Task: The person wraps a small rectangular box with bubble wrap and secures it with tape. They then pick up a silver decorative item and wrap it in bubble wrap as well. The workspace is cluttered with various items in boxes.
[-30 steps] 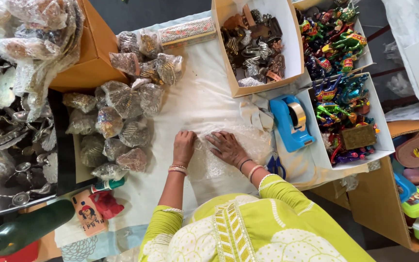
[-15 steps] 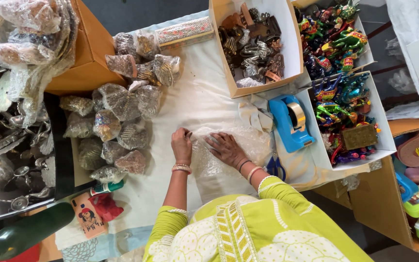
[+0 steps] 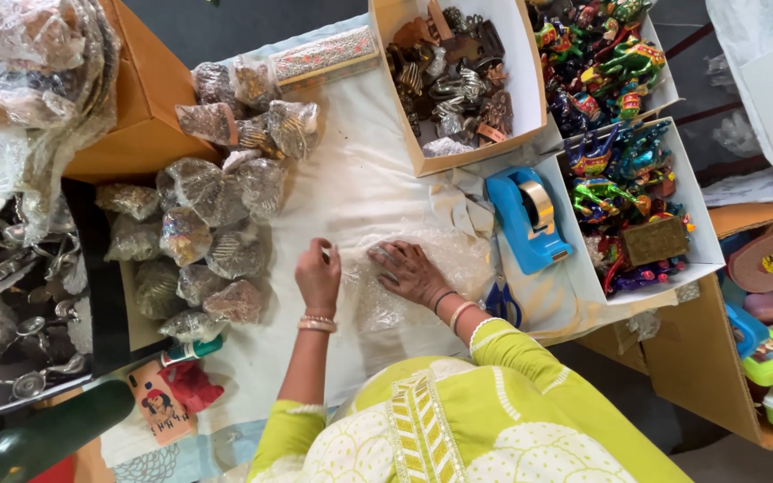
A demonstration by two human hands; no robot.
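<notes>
Since the earlier frame, the left hand (image 3: 318, 275) had lifted its fingers, pinching the edge of the clear bubble wrap (image 3: 422, 268) on the white-clothed desk (image 3: 360, 179). The right hand (image 3: 411, 271) lay flat, fingers spread, pressing it. Beyond sat a blue tape dispenser (image 3: 527, 219), crinkly wrapped bundles (image 3: 212, 224) and a cardboard box (image 3: 458, 80) of metal figurines.
</notes>
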